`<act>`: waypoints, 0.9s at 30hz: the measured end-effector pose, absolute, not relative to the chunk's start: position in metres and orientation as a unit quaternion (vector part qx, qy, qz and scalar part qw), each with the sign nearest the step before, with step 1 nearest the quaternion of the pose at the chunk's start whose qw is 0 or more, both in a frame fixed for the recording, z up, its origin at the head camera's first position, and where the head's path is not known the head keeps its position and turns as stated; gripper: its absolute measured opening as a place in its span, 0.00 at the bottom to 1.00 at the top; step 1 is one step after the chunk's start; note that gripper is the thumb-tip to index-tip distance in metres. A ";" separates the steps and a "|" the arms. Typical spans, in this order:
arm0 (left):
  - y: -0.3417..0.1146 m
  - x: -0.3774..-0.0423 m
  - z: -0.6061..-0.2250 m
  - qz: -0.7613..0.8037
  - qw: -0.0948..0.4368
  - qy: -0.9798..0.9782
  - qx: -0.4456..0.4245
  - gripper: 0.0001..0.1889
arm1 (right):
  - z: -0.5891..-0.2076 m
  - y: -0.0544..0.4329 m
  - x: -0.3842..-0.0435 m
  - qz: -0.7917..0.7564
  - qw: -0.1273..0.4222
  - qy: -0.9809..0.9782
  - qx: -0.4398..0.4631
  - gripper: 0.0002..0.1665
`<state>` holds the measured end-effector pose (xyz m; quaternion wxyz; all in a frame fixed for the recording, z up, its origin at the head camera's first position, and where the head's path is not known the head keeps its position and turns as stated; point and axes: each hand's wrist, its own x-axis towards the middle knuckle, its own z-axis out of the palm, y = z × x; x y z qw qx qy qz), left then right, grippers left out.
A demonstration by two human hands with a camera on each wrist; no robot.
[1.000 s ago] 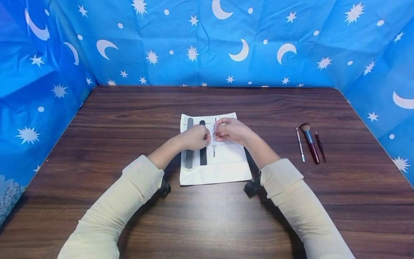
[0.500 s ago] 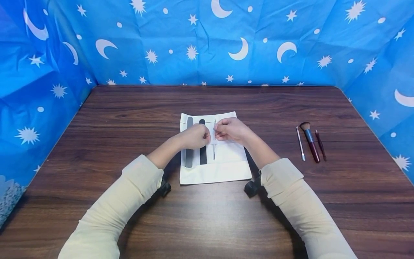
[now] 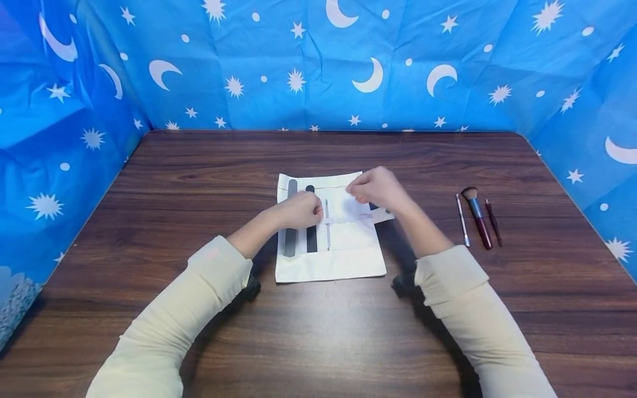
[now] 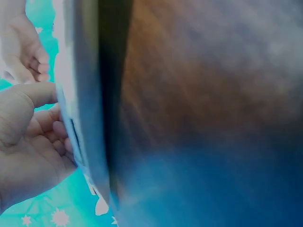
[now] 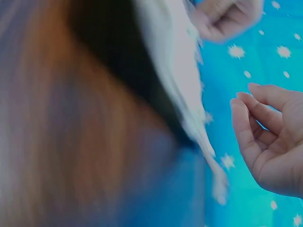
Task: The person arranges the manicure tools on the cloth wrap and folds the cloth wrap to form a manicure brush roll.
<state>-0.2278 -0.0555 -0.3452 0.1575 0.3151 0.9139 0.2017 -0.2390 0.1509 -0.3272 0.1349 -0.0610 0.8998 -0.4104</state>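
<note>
On the table lies an off-white fabric pouch (image 3: 355, 237), unfolded. A grey nail file (image 3: 291, 243) and a black nail file (image 3: 312, 237) stand side by side in it, partly covered by my left hand (image 3: 300, 210). That hand pinches the pouch's white band (image 3: 338, 219) just right of the black file. A thin silver metal tool (image 3: 328, 237) lies upright behind the band, beside my left fingertips. My right hand (image 3: 379, 188) hovers over the pouch's upper right corner, its fingers loosely bent and holding nothing. In the right wrist view, the right hand (image 5: 274, 137) is apart from the pouch.
To the right on the brown wooden table (image 3: 318, 342) lie a silver double-ended tool (image 3: 463, 221), a makeup brush (image 3: 479, 221) and a slim dark red tool (image 3: 493, 224). A blue cloth (image 3: 298, 61) with moons and stars hangs behind the table.
The silver tool has slid slightly down behind the band. My right hand has let go of it and moved right and up. My left hand stays in place.
</note>
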 end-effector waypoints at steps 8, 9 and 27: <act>-0.043 -0.229 -0.331 0.201 0.148 0.922 0.295 0.11 | -0.301 0.235 -0.222 -0.425 0.042 0.904 -0.021 0.24; -0.041 -0.229 -0.330 0.200 0.145 0.924 0.294 0.09 | -0.301 0.245 -0.219 -0.420 0.037 0.907 -0.007 0.25; -0.023 -0.228 -0.344 0.172 0.160 0.925 0.298 0.10 | -0.333 0.337 -0.201 -0.369 0.105 0.921 0.067 0.23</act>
